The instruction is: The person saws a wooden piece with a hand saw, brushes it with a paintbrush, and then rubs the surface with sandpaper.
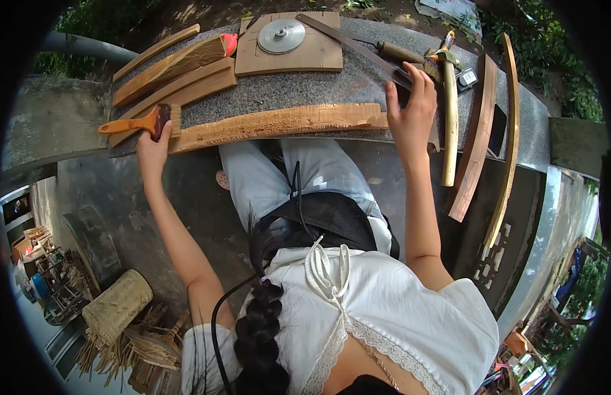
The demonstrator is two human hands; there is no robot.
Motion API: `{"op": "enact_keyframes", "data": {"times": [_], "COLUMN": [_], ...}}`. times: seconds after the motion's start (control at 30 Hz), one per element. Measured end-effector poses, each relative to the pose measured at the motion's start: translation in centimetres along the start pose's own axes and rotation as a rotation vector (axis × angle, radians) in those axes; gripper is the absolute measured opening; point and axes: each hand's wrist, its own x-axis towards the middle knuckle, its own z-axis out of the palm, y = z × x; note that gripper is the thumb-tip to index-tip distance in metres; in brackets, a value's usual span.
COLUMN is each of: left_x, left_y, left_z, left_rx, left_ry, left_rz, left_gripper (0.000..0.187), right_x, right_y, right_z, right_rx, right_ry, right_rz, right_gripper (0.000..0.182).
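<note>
My left hand [153, 153] is at the near left of the stone table, closed on a flat paintbrush [147, 123] with an orange handle. Its fingers lie by the dark ferrule, and the bristles face right, over the left end of a long, rough-grained wooden strip [272, 124]. That strip runs along the table's near edge. My right hand [415, 108] is raised at the strip's right end, thumb and fingers apart, holding nothing. It overlaps a long flat metal bar [355, 46] in this view. Just right of it is a tool with a pale wooden handle [450, 128].
A board [246, 60] bears a metal disc [281, 35]. Curved wooden pieces [164, 72] lie at the left. Two long strips, one brown [475, 141] and one narrow [509, 131], overhang the near edge at right. A small device [466, 79] and a dark phone-like slab [497, 131] sit there.
</note>
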Motion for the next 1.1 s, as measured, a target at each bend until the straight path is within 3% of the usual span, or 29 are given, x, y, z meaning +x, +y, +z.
{"op": "enact_keyframes", "data": {"times": [0.07,0.13,0.2,0.23,0.27,0.33,0.47,0.53,0.6,0.63,0.7,0.97,1.0,1.1], "left_x": [1.0,2.2,2.1,2.5,1.8,-0.4,-2.5,-4.2,-6.1,-6.9,-8.1,-7.4,-7.4,-7.0], "left_y": [2.0,2.0,2.4,2.2,3.3,6.7,7.5,8.5,10.1,10.9,11.8,11.2,11.4,11.7], "left_z": [0.6,3.1,5.6,6.1,5.7,4.3,5.7,5.5,5.0,5.4,6.1,9.0,9.4,11.1], "left_rx": [-0.088,-0.602,-0.676,-0.428,-0.428,-0.032,0.138,0.080,0.011,0.012,-0.064,-0.246,-0.248,-0.263], "left_ry": [-0.075,-0.354,-0.430,-0.359,-0.360,-0.096,0.339,0.299,0.121,0.121,0.023,-0.118,-0.022,0.160], "left_rz": [0.077,0.137,0.173,0.153,0.150,0.047,0.303,0.377,0.722,0.715,0.847,0.804,0.824,0.871], "left_gripper": [0.054,0.050,0.049,0.049,0.049,0.050,0.051,0.051,0.054,0.054,0.059,0.055,0.053,0.050], "right_x": [1.5,2.4,3.0,3.3,3.4,3.6,3.9,3.9,3.6,3.3,2.5,-2.9,-3.4,-3.5], "right_y": [3.5,6.0,6.8,7.1,7.7,8.5,8.1,7.4,7.6,7.7,7.7,2.2,2.0,0.7], "right_z": [-0.1,-0.1,-0.8,-1.1,-1.4,-1.8,-2.9,-4.0,-4.7,-4.9,-5.3,-3.8,-3.5,-3.0], "right_rx": [-0.230,-0.230,-0.175,-0.122,-0.123,-0.241,-0.361,-0.470,-0.419,-0.416,-0.159,0.248,0.291,0.247], "right_ry": [-0.009,-0.176,-0.275,-0.379,-0.383,-0.250,-0.017,0.080,0.166,0.162,0.146,-0.026,-0.067,-0.029], "right_rz": [0.015,0.069,0.136,0.208,0.208,0.140,0.162,0.147,0.142,0.138,0.191,0.271,0.315,0.175], "right_gripper": [0.043,0.033,0.028,0.024,0.024,0.019,0.016,0.017,0.018,0.018,0.016,0.026,0.026,0.028]}}
